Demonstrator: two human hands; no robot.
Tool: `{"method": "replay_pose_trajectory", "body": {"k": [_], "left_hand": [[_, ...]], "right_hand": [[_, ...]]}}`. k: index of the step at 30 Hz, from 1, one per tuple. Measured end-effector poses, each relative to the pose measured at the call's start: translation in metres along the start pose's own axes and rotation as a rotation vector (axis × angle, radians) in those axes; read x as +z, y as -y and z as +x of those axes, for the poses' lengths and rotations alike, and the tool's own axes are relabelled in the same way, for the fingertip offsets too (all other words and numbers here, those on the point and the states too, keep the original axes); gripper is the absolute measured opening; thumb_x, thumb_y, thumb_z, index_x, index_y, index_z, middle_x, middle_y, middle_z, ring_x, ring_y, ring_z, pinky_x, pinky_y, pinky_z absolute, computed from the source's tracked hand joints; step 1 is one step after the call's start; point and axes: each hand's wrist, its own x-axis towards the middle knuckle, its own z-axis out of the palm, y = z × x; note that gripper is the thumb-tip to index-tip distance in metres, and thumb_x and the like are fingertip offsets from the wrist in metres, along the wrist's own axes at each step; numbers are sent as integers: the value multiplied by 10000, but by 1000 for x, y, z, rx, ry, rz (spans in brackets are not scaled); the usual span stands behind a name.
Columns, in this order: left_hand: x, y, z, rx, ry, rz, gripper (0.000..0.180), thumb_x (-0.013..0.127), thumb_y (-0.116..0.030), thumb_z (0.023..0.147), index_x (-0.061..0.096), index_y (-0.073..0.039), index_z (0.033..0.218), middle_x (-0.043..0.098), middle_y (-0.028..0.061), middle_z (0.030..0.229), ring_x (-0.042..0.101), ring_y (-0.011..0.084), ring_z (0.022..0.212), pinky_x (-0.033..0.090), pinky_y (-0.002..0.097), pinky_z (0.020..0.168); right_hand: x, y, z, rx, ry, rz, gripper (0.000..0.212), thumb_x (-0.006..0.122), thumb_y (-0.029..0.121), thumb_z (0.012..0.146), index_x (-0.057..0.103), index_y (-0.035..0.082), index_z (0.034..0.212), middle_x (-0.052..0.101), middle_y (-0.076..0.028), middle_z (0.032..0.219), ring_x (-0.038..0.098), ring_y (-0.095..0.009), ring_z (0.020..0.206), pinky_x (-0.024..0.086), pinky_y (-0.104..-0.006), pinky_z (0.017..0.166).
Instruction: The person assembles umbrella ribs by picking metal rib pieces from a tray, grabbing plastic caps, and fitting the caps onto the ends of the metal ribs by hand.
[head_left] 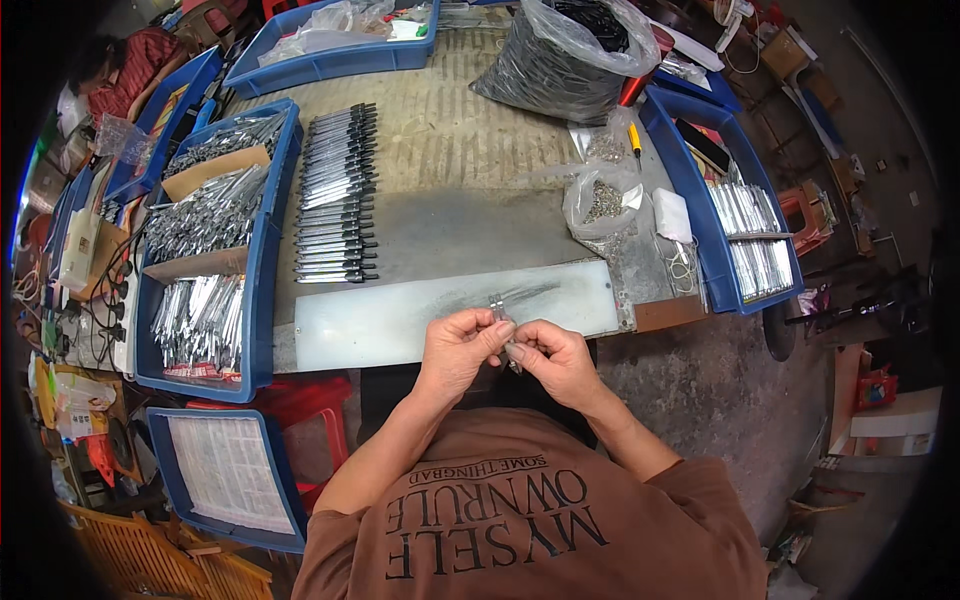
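My left hand (458,347) and my right hand (552,362) meet at the near edge of the table. Thumb and fingers of the left are closed round some small, slim silvery metal parts (497,301), whose tips stick up above the fingers. Right beside it, my right hand pinches the lower end of the same bundle; its exact shape is mostly hidden by the fingers. Beneath them lies a whitish board (390,325) with dark smudges. Beyond it to the left, a column of slim silver rods with black ends (337,200) lies neatly side by side.
A divided blue bin (262,330) of metal rods stands at left. Another blue bin (672,160) holds silver rods at right. Nearby are a bag of small metal pieces (603,205), a yellow-handled tool (634,138) and a large bag of black parts (540,75). Another person (140,70) sits far left.
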Motion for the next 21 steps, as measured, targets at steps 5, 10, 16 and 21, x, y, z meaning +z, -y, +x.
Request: {"method": "replay_pose_trajectory", "body": {"k": [5,10,16,21], "left_hand": [[0,1,0,-12,7,-1,73,649,-83,808,637,-11,814,589,19,701,526,74,570,447,196,507],[-2,1,-1,-8,30,22,97,630,-75,824,638,18,853,588,20,726,522,60,602,441,182,499],[-2,2,0,-23,32,29,99,629,-73,824,641,20,860,599,30,737,532,65,601,447,183,500],[1,0,0,-26,-2,27,89,650,-82,806,638,6,820,593,33,682,536,93,547,447,202,497]], "right_hand": [[0,0,0,15,7,-1,101,585,99,857,574,-2,860,574,-3,681,511,-43,606,428,-200,536],[0,3,0,-8,14,-10,104,585,99,856,573,-4,846,572,0,675,502,-42,591,414,-201,520],[1,2,1,11,11,-30,102,578,94,854,574,-3,823,566,-1,647,485,-36,580,395,-204,508],[2,3,2,15,4,-46,108,570,93,855,571,-2,805,559,0,631,473,-37,567,391,-207,502]]}}
